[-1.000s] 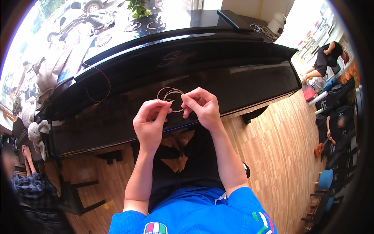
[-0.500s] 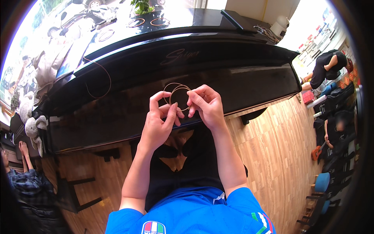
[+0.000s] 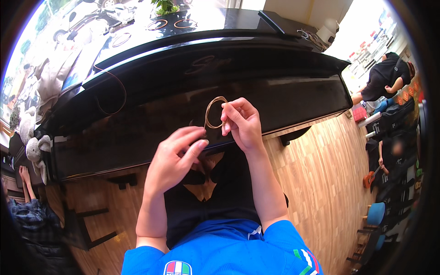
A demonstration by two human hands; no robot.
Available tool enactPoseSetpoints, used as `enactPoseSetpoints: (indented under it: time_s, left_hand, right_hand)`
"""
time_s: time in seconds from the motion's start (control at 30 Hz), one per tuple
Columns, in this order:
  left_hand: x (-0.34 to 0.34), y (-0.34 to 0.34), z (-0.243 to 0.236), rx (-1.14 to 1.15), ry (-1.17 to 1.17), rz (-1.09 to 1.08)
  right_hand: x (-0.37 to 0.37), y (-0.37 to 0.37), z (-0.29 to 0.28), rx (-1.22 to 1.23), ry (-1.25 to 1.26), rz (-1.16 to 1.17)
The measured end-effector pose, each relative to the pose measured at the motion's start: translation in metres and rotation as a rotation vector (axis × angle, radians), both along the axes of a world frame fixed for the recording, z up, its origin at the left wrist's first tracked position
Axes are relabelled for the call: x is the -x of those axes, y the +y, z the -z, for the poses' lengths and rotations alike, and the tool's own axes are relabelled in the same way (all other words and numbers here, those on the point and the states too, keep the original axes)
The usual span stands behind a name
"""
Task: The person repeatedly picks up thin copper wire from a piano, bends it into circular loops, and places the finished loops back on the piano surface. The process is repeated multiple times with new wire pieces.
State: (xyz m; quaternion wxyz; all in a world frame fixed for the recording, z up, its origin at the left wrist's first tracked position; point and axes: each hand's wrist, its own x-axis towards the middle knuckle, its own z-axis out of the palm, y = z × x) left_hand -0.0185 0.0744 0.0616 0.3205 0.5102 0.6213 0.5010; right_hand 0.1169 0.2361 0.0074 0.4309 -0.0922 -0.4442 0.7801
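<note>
My right hand point(image 3: 243, 121) pinches a bronze-coloured coil of thin wire point(image 3: 208, 111), held upright over the black piano front point(image 3: 293, 96). My left hand point(image 3: 174, 156) is lower and to the left, its thumb and index finger apart just below the coil; its other fingers are partly hidden. A loose loop of similar wire point(image 3: 123, 91) hangs down the piano's upper left, and more coiled rings point(image 3: 185, 24) lie on the glossy top.
Along the back are a plant point(image 3: 165, 7) and a white object with cables point(image 3: 327, 32). Stuffed toys point(image 3: 34, 151) sit at the left, near another person's hands point(image 3: 26, 178). At right, one person point(image 3: 385, 75) bends over and another point(image 3: 389, 156) is beside a small guitar point(image 3: 369, 178), stools point(image 3: 376, 213) and black cases.
My left hand has let go of the coil and moved down and left. The loops in my right hand have gathered into a narrower, more upright coil.
</note>
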Motion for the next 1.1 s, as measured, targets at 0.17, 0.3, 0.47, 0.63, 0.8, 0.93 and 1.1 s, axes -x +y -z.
enactPoseSetpoints:
  time_s: [0.17,0.3,0.47,0.63,0.8,0.93,1.1]
  left_hand:
    - [0.016,0.016,-0.007,-0.071,-0.104,-0.065]
    - [0.023,0.036,0.003,-0.077,-0.288,0.111]
    - [0.032,0.039,0.027,-0.194,-0.731,0.092]
    - [0.042,0.034,0.043,-0.387,-1.097,-0.010]
    - [0.039,0.033,0.046,-0.503,-1.123,-0.112]
    - [0.035,0.035,0.050,-0.504,-0.940,-0.186]
    - [0.025,0.039,0.045,-0.434,-0.695,-0.250]
  right_hand:
    - [0.001,-0.002,-0.002,-0.075,-0.089,0.014]
    - [0.001,-0.002,0.000,-0.163,-0.217,0.012]
    - [0.005,-0.014,-0.008,-0.251,-0.268,0.017]
    - [0.005,-0.017,-0.009,-0.540,-0.404,0.046]
    - [0.010,-0.021,-0.008,-0.670,-0.531,0.154]
    - [0.011,-0.026,-0.012,-0.313,-0.407,0.119]
    - [0.015,-0.021,-0.011,-0.374,-0.218,0.247]
